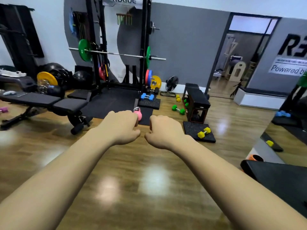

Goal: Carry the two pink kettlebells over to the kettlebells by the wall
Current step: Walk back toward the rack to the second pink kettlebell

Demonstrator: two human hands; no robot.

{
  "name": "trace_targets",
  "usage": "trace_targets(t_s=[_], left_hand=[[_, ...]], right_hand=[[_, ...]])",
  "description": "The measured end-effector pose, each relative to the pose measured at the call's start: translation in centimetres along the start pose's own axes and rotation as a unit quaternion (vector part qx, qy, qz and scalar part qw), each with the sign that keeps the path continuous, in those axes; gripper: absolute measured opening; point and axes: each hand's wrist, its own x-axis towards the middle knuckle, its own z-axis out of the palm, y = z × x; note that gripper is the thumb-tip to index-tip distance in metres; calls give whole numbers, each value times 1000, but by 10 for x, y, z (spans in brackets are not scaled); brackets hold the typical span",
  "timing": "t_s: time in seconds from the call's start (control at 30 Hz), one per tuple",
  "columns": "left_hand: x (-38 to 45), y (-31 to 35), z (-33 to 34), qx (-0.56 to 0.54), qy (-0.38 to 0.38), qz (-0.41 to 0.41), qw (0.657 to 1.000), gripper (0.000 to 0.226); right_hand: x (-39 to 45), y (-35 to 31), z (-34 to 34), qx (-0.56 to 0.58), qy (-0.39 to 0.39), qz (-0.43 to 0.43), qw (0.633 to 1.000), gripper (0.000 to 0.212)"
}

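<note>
One pink kettlebell (pixel 138 113) with a silver handle stands on a black floor mat (pixel 146 116) ahead of me, partly hidden behind my left hand. A second pink kettlebell is not visible. My left hand (pixel 123 127) and my right hand (pixel 163 131) are stretched out side by side over the wooden floor, both curled into loose fists with nothing in them. They are nearer to me than the kettlebell and do not touch it.
A black weight bench (pixel 49 102) stands at the left and a squat rack (pixel 119 47) with a loaded barbell behind the mat. Blue (pixel 147 97), green (pixel 178 109) and yellow dumbbells (pixel 204 132) lie on the right near a black box (pixel 196 103). A black pad (pixel 280 175) sits at the right edge.
</note>
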Motion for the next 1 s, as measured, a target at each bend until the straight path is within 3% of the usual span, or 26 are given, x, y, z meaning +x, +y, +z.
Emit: trace_targets(t_s=[0.2,0.37,0.67,1.0], left_hand=[[132,-43,53,-12,-38,11,999,21],[257,-88,90,1,-53,14,998,19],[476,-215,141,22,-58,-39,997,26],[740,-345,226,-25,-73,-11,997,22]], right_hand=[[122,59,44,-4,0,-1,1000,31],[259,109,80,0,-3,-2,1000,22],[514,174,143,-1,-4,-50,999,29],[784,257,223,1,8,-30,1000,28]])
